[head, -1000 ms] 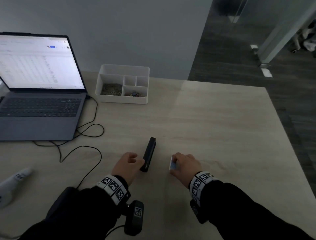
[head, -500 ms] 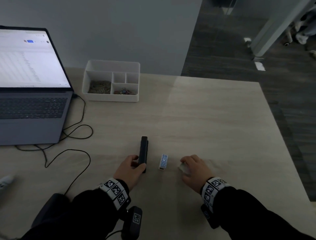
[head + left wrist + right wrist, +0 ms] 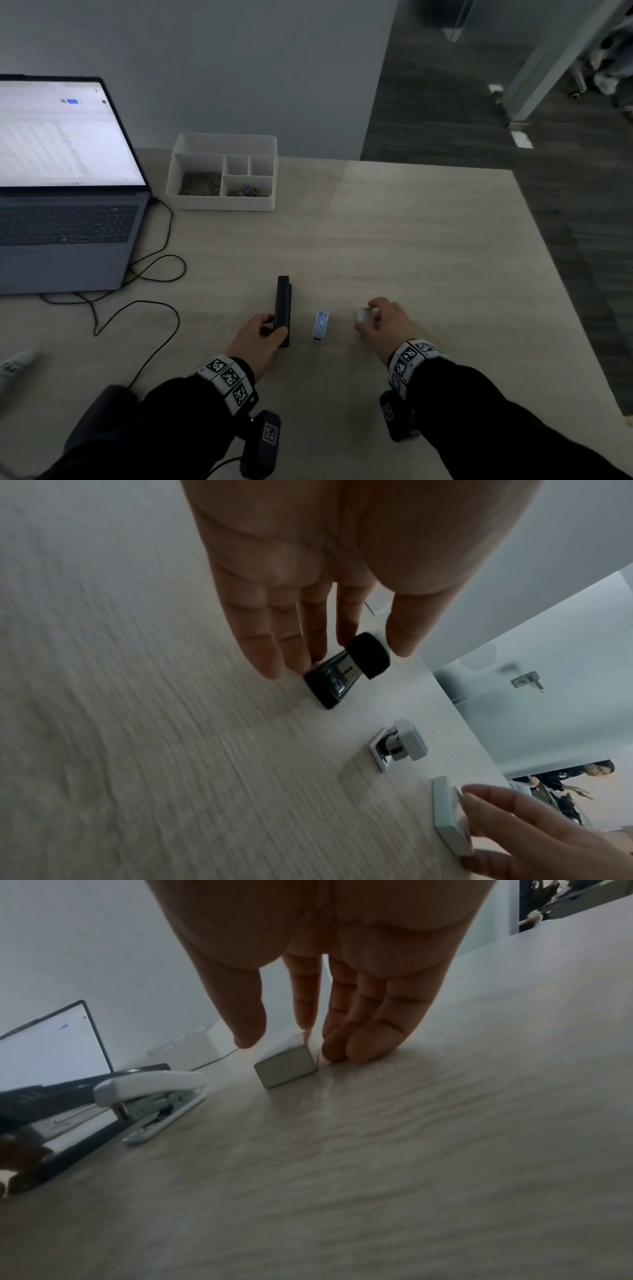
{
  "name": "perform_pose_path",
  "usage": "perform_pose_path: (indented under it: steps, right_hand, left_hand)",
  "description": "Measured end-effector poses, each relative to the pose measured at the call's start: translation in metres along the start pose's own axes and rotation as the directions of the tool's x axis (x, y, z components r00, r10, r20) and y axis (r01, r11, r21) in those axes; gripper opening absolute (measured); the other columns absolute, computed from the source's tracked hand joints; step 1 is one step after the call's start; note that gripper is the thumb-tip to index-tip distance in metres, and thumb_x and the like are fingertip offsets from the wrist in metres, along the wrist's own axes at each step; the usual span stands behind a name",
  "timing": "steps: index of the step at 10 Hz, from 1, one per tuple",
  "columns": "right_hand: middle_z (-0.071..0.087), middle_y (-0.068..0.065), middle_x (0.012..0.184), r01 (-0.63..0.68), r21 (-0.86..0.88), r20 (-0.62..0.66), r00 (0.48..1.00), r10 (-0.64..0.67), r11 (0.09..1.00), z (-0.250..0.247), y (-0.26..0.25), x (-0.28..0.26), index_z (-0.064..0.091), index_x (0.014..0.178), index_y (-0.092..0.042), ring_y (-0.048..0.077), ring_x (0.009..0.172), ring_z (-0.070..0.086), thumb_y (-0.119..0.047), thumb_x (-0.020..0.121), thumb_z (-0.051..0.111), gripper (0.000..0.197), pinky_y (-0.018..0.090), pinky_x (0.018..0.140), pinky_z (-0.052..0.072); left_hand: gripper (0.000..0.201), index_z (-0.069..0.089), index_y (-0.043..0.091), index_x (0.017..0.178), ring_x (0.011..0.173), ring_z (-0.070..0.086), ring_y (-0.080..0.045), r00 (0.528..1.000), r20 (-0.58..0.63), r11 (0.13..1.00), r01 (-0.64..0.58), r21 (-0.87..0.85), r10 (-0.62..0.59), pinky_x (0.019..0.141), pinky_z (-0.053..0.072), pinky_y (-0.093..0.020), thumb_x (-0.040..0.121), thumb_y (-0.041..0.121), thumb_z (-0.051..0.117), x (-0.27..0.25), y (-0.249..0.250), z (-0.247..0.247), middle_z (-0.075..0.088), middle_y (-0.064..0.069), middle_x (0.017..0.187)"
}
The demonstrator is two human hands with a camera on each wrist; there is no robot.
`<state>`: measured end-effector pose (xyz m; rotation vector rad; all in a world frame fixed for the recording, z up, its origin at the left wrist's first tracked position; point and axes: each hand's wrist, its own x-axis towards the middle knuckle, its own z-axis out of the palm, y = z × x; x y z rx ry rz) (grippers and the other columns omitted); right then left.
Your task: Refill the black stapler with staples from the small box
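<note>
The black stapler [image 3: 283, 308] lies closed on the table, pointing away from me. My left hand [image 3: 274, 330] grips its near end, thumb on the right side and fingers on the left; the left wrist view shows the black stapler [image 3: 346, 674] between thumb and fingers of my left hand [image 3: 346, 656]. The small pale box [image 3: 363, 314] sits to the right, pinched by my right hand [image 3: 366, 320]. In the right wrist view the small box [image 3: 286, 1066] stands under the thumb and index finger of my right hand [image 3: 277, 1037].
A small white-and-blue stapler [image 3: 321, 325] lies between the black stapler and the box. A white organiser tray [image 3: 222, 204] stands at the back, an open laptop [image 3: 65, 222] at left with its cable [image 3: 150, 274] looping over the table. The table's right edge [image 3: 565, 291] is near.
My right hand left the small white-and-blue stapler, moved right and took hold of the small box. My left hand turned the black stapler to point straight away.
</note>
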<state>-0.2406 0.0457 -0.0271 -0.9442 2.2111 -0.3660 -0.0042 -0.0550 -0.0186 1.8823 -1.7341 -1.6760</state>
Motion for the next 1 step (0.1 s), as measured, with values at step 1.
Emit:
perform_pose_path:
  steps: [1]
  right_hand:
    - [0.050,0.004,0.119,-0.013,0.043,-0.043,0.999,0.015,0.999,-0.0108,0.0023,-0.0046,0.050,0.127,-0.025,0.020,0.097,0.057,-0.045,0.089,0.058,0.044,0.033,0.088,0.048]
  left_hand:
    - [0.048,0.048,0.020,0.133,0.105,0.056,-0.024,0.999,-0.029,1.000,0.016,-0.009,-0.016,0.094,0.051,-0.044,0.091,0.037,0.061,-0.0032,-0.0011,-0.0098,0.059,-0.004,0.121]
